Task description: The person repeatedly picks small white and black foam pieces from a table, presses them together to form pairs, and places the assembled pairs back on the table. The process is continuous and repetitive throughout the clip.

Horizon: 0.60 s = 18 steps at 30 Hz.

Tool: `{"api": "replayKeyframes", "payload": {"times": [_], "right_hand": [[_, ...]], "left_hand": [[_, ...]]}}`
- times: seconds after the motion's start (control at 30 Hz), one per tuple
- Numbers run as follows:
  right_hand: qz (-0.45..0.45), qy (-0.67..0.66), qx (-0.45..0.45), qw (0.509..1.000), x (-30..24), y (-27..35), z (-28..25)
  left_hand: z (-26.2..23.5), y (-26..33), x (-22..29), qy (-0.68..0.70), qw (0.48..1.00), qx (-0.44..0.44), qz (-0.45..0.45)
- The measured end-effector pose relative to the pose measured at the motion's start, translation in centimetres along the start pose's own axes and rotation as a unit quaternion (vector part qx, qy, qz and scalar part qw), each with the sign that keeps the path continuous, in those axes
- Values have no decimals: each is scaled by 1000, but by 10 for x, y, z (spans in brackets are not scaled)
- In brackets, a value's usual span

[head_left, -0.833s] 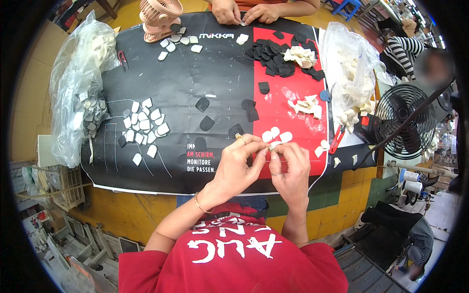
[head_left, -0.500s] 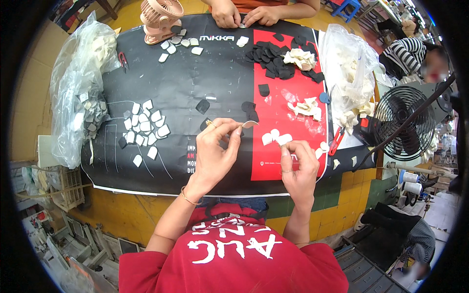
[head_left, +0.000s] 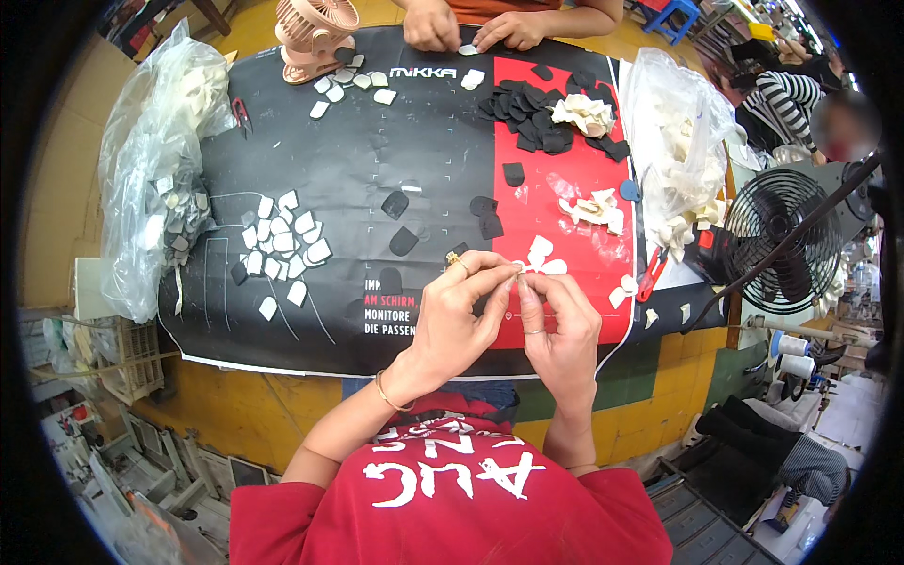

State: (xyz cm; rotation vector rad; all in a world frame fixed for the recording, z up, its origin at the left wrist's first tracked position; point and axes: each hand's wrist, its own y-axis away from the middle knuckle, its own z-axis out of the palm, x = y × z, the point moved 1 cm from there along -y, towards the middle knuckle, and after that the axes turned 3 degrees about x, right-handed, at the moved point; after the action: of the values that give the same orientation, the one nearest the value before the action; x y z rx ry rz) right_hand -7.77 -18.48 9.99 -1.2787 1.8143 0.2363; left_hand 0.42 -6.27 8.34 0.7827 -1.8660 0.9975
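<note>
My left hand (head_left: 461,315) and my right hand (head_left: 567,325) meet over the red part of the mat, thumbs and fingertips pinched together. A small white piece (head_left: 519,267) shows at the fingertips, mostly covered by them. Just beyond my right fingers lie several white rounded pieces (head_left: 540,250). Dark rounded patches (head_left: 404,241) are scattered left of and beyond my left hand. Farther left, a loose cluster of white tab-shaped pieces (head_left: 282,242) rests on the black part of the mat (head_left: 311,169).
Plastic bags of pieces stand at the left (head_left: 141,179) and right (head_left: 673,141). Red-handled snips (head_left: 650,278) lie at right, near a black fan (head_left: 777,235). A black patch pile (head_left: 527,118), cream scraps (head_left: 593,209) and a pink fan (head_left: 314,42) sit farther back. Opposite, another person's hands (head_left: 508,30) work.
My left hand has moved right and nearer to me with the white piece. My right hand has shifted left from the white pieces, and the fingertips of both now meet.
</note>
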Motion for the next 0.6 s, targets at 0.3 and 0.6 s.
{"api": "replayKeyframes", "payload": {"times": [0.3, 0.6], "right_hand": [[-13, 74, 14, 997, -2, 3, -3], [-21, 91, -8, 996, 3, 3, 0]], "left_hand": [[6, 5, 0, -51, 998, 16, 37], [6, 6, 1, -109, 993, -10, 50]]}}
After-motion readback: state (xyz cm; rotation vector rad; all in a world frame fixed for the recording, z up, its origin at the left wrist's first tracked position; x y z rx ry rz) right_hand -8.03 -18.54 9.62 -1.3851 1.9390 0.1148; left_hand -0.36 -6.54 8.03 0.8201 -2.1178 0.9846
